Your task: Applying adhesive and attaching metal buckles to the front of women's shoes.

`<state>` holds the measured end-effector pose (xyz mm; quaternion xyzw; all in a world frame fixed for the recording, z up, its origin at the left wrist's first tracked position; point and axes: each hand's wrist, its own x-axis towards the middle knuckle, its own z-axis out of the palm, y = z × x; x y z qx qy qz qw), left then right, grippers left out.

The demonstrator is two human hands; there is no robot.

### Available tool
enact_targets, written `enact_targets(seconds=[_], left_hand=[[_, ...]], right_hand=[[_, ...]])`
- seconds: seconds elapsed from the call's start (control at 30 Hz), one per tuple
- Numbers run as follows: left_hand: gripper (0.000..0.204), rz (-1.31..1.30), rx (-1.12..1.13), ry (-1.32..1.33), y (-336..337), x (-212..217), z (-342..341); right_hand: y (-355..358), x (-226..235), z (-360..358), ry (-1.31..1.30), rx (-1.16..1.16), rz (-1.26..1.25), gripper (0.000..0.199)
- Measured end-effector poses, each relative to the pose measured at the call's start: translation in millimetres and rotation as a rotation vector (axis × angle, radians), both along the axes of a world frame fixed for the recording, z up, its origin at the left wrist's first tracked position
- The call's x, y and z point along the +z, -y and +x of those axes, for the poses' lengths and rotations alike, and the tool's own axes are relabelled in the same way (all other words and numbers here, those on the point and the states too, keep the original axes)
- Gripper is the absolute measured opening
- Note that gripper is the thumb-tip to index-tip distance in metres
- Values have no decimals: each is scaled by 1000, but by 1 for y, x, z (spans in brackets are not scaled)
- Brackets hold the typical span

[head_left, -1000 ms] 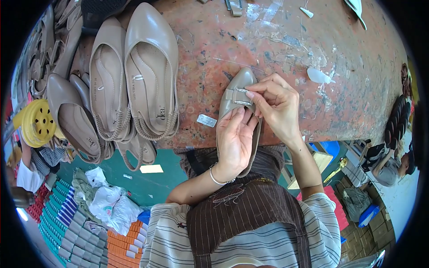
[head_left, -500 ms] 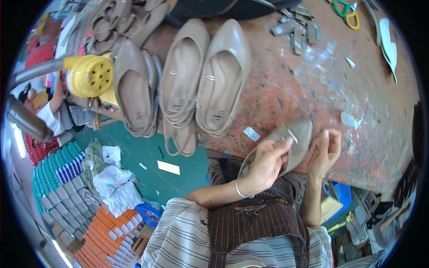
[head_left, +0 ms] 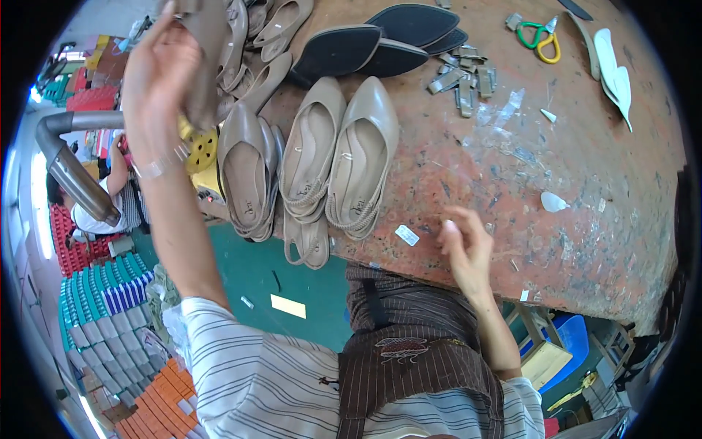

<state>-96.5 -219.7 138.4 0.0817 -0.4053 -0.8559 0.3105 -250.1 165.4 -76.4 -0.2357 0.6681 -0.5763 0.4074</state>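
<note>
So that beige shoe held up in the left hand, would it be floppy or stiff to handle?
The beige shoe probably bends a little: thin upper, flat sole. Likely light, since the left hand lifts it alone. Its smooth surface may be slightly slippery.

Bare tabletop (head_left: 585,146) open right of the 2 beige shoes (head_left: 344,161); scraps only. Left blocked by shoe pile (head_left: 256,44); far edge by black soles (head_left: 380,36), metal clips (head_left: 461,77), scissors (head_left: 540,36).

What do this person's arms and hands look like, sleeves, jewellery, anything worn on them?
Both hands are bare, no gloves. The left hand has a thin silvery bracelet at the wrist. The right hand wears nothing that shows. The forearms are uncovered; short white sleeves with thin dark stripes begin near the elbows.
</note>
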Motion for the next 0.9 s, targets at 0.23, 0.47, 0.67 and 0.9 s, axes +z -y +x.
enact_targets(seconds=[0.23, 0.47, 0.67, 0.9], left_hand=[[47, -322, 621, 696, -33, -64, 2], [60, -1181, 573, 1116, -197, -120, -22], [49, -1461, 458, 768, -223, -127, -29], [32, -946, 1230, 156, -253, -128, -38]], right_hand=[[96, 4, 5, -449, 151, 144, 42], [97, 1, 22, -445, -163, -331, 15], [37, 16, 9, -632, -226, -512, 21], [-63, -16, -71, -700, -792, -21, 32]])
